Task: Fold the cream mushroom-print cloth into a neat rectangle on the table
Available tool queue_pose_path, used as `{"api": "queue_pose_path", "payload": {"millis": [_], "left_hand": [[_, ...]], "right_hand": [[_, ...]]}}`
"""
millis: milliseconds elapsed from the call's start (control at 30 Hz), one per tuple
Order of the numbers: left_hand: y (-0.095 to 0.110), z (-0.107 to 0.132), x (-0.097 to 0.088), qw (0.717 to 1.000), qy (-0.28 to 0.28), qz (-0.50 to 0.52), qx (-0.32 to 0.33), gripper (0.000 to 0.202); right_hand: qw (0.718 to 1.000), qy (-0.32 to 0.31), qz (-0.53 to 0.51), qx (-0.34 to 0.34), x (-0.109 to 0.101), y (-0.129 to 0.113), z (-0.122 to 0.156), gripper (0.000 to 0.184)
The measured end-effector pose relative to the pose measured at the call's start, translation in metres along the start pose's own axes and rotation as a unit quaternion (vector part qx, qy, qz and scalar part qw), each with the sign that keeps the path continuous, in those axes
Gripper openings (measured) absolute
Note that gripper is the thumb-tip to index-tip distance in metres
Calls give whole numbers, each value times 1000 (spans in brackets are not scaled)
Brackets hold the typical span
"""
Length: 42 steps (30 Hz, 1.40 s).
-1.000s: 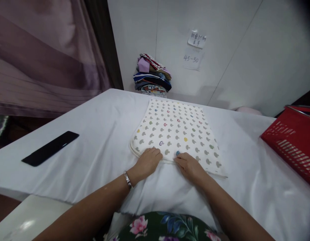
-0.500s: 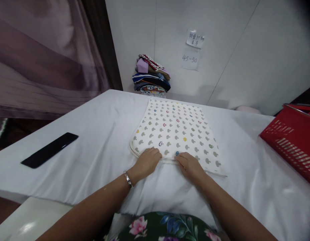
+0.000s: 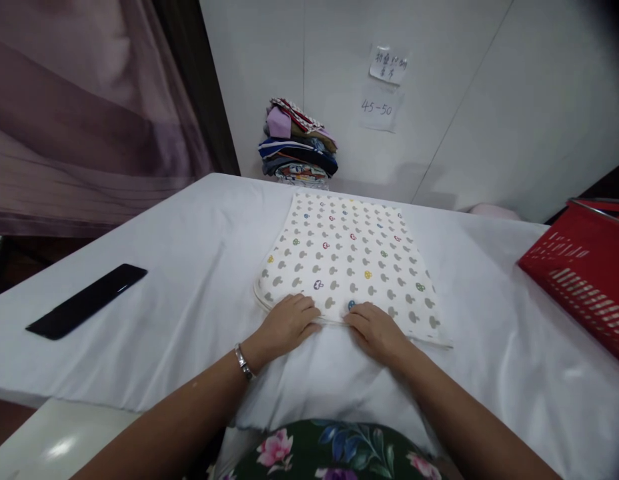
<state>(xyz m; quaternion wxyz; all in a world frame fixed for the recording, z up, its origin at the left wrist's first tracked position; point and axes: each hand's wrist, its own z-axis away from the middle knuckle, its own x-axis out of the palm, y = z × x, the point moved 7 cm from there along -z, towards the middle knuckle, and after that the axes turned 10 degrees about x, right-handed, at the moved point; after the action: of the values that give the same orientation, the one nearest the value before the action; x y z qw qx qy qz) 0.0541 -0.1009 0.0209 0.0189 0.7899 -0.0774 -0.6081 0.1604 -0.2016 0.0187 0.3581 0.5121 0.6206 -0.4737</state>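
A folded white cloth printed with grey and coloured mushrooms lies flat on the table in front of me. Stacked layers show at its rounded near left corner. My left hand rests its fingers on the near edge, left of the middle, with the thumb apart below that edge. Just to the right, my right hand lays its fingers on the same edge, its thumb lower and apart from them. Part of the edge under both hands is hidden.
A white sheet covers the table. Left of the cloth lies a flat black object, perhaps a phone. At the back stands a pile of folded fabrics. A red basket is at the right, and paper notes hang on the wall.
Both thumbs have come away from the cloth's near edge, while the fingers stay on it. The cloth lies almost as before; the view has shifted slightly.
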Motion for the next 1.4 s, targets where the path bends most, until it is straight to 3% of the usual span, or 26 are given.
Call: {"api": "queue_pose_path", "payload": {"millis": [333, 633, 1067, 1233, 1400], "left_hand": [[1, -2, -1, 999, 12, -41, 6, 18], [-5, -4, 7, 997, 33, -71, -23, 16], [3, -5, 1, 995, 27, -90, 19, 16], [-3, -9, -13, 986, 101, -129, 28, 22], [0, -5, -1, 990, 65, -110, 62, 19]], "right_hand": [[1000, 13, 7, -5, -1, 0, 0, 26], [998, 33, 40, 36, -1, 2, -3, 22], [996, 53, 63, 33, 1, 4, -4, 23], [991, 121, 46, 42, -9, 8, -6, 22], [997, 49, 49, 18, 6, 5, -5, 19]]}}
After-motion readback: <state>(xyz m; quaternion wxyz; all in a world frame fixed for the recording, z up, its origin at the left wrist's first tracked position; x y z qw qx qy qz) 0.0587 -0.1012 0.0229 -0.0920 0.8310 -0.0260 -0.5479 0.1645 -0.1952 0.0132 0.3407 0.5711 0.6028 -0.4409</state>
